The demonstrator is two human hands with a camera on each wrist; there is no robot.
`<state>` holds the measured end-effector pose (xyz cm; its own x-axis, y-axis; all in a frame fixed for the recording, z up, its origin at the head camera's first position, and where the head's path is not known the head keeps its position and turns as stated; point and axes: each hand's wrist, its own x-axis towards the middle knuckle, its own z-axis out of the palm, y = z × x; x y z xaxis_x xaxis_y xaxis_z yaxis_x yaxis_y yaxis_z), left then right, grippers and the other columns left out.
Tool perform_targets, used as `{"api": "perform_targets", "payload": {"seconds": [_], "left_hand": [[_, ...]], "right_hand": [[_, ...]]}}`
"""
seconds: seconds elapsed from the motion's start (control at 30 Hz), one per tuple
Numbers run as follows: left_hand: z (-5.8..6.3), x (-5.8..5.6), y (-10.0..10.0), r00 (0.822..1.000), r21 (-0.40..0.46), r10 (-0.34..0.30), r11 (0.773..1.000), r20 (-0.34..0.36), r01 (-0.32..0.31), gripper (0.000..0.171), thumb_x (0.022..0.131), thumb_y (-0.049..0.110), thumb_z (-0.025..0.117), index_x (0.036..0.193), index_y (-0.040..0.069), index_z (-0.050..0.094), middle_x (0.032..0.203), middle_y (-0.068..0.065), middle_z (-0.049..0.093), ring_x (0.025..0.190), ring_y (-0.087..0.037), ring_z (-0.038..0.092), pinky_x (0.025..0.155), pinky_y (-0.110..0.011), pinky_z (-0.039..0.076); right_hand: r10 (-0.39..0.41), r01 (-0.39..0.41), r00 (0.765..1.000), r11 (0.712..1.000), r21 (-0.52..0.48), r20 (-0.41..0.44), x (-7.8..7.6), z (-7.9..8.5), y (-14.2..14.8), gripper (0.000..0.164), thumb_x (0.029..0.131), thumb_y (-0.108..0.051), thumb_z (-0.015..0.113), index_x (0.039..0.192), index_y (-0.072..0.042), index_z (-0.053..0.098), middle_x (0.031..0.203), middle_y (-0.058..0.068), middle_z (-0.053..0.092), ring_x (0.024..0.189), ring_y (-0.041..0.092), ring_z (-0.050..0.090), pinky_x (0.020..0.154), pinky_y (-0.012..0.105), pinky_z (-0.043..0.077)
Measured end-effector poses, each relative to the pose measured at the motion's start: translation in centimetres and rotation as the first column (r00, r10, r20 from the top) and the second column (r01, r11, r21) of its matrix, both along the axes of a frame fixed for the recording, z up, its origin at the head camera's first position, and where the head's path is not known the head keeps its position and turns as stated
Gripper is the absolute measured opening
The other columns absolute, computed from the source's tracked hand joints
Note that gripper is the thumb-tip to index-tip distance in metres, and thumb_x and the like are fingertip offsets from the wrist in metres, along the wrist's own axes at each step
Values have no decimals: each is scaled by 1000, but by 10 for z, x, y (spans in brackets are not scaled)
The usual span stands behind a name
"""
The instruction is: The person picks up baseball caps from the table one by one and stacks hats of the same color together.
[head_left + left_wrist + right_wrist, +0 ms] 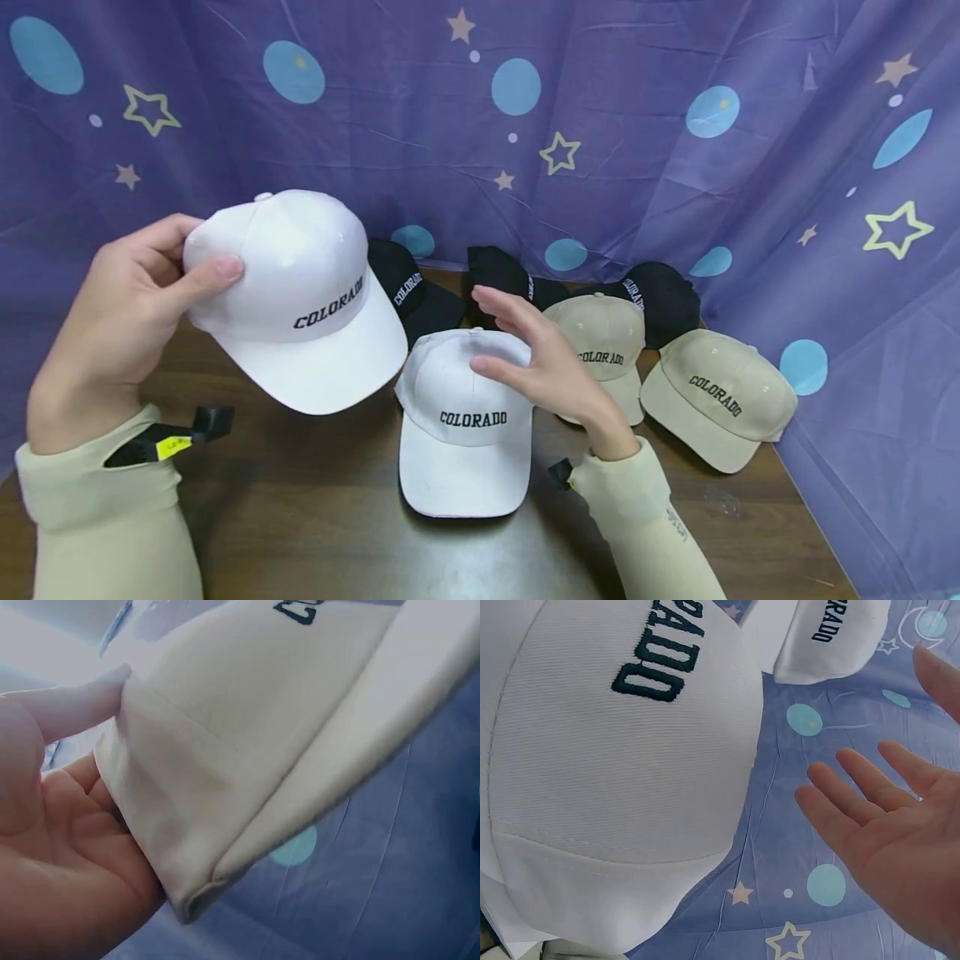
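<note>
A white cap [277, 267] with dark COLORADO lettering is held up by my left hand [142, 292], thumb on the outside of its crown and fingers behind the edge. In the left wrist view, the thumb and fingers pinch the cap [225, 735] at its side. A second white cap [465, 467] sits on the table, brim toward me. My right hand [540, 358] hovers at that cap's upper right, fingers spread and holding nothing. The right wrist view has this hand [900, 832] apart from the nearby white cap [622, 787].
Two beige caps, one upright [600, 325] and one tilted [720, 400], are at the right of the brown table [315, 517]. Behind stand several black caps [667, 304] along the back edge. A purple curtain [420, 108] with stars and dots hangs behind the table.
</note>
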<state>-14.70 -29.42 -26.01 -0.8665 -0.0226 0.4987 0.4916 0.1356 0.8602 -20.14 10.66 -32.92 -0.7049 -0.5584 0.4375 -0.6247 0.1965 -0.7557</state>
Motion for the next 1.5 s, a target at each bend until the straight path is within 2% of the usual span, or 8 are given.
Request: {"api": "perform_targets", "payload": {"seconds": [0.17, 0.33, 0.57, 0.73, 0.93, 1.17, 1.33, 1.5], "left_hand": [[-1, 1, 9, 989, 19, -146, 989, -18, 147, 23, 97, -14, 65, 118, -6, 69, 106, -9, 76, 85, -16, 72, 75, -19, 59], [-3, -1, 18, 941, 32, -336, 941, -23, 337, 28, 98, -20, 56, 122, -8, 64, 109, -13, 75, 92, -20, 72, 81, -24, 61], [-7, -5, 42, 901, -11, -433, 901, 17, 433, 30, 98, -19, 56, 125, -10, 64, 113, -18, 73, 96, -26, 70, 85, -30, 60], [-15, -14, 56, 851, -15, -525, 851, 26, 525, 24, 99, -17, 55, 120, -8, 64, 110, -16, 72, 95, -26, 67, 84, -33, 59], [-25, -25, 69, 809, -31, -582, 810, 82, 585, 19, 101, -11, 56, 112, 0, 65, 104, -9, 72, 92, -24, 67, 83, -34, 58], [-37, -35, 80, 763, -11, -623, 774, 172, 633, 18, 102, -6, 57, 112, 6, 65, 104, -6, 72, 95, -23, 67, 85, -36, 59], [-47, -43, 87, 755, 5, -622, 773, 209, 635, 18, 102, -5, 58, 113, 6, 66, 104, -6, 72, 96, -23, 68, 84, -36, 59], [-54, -50, 93, 763, 22, -594, 792, 253, 610, 18, 103, -1, 59, 117, 7, 67, 105, -7, 72, 96, -23, 67, 85, -35, 59]], "right_hand": [[84, -79, 994, 994, -77, 68, -4, 0, 4, 73, 99, -16, 78, 163, -14, 41, 164, 0, 47, 151, 19, 44, 124, 37, 36], [202, -163, 965, 963, -216, 169, -8, -1, 8, 74, 103, -26, 74, 165, -9, 36, 167, 9, 41, 154, 25, 39, 125, 40, 34], [227, -157, 949, 943, -295, 220, -10, -4, 14, 82, 101, -41, 74, 166, -11, 34, 169, 8, 39, 156, 25, 36, 126, 38, 32], [230, -149, 945, 936, -320, 234, -12, -5, 14, 89, 98, -49, 75, 166, -8, 33, 168, 9, 40, 156, 26, 36, 126, 38, 32], [207, -112, 942, 935, -335, 264, -14, -6, 16, 98, 93, -56, 77, 163, -2, 35, 165, 10, 43, 153, 27, 41, 124, 34, 36], [190, -93, 938, 943, -320, 289, -15, -5, 18, 85, 93, -49, 81, 157, -5, 47, 151, 13, 54, 136, 27, 55, 112, 31, 47], [193, -108, 939, 952, -287, 286, -17, -6, 21, 73, 94, -38, 84, 151, -4, 53, 142, 13, 59, 124, 26, 61, 104, 31, 52], [188, -104, 937, 955, -278, 296, -20, -9, 26, 66, 92, -32, 86, 144, -4, 56, 131, 13, 62, 111, 25, 63, 92, 30, 56]]}}
